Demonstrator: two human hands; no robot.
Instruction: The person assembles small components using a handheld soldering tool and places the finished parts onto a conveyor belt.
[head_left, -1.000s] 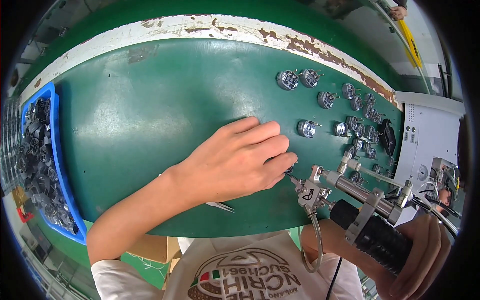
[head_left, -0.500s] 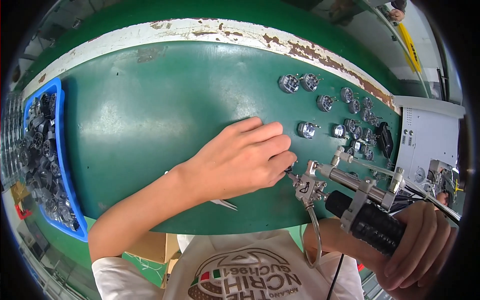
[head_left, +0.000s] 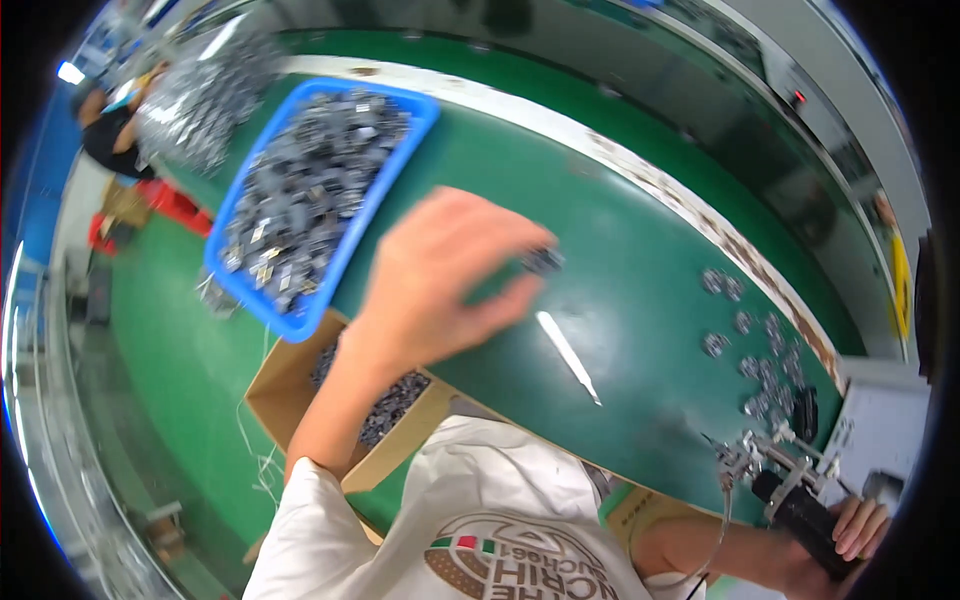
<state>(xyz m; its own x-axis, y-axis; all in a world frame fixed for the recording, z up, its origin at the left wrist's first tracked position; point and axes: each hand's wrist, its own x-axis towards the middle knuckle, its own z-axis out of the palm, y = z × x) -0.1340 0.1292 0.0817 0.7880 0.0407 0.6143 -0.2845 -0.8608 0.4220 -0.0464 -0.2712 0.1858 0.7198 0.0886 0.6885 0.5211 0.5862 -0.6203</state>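
Bright, motion-blurred, fisheye-warped edges

Left hand (head_left: pixel 440 280) motion-blurred, fingers smeared; small dark piece (head_left: pixel 543 261) at its 3 o'clock fingertips too blurred to identify. Right hand (head_left: pixel 845 540) at 4 o'clock partly cut by picture rim, only fingers around black tool handle (head_left: pixel 800 510) visible. Parts in blue tray (head_left: pixel 395 195) blurred, shapes unclear.

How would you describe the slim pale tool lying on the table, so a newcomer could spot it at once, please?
Start at the green table, just right of the left hand. The flat pale strip lies alone, slanting toward the near edge, long and thin, unlike the round metal parts farther right.
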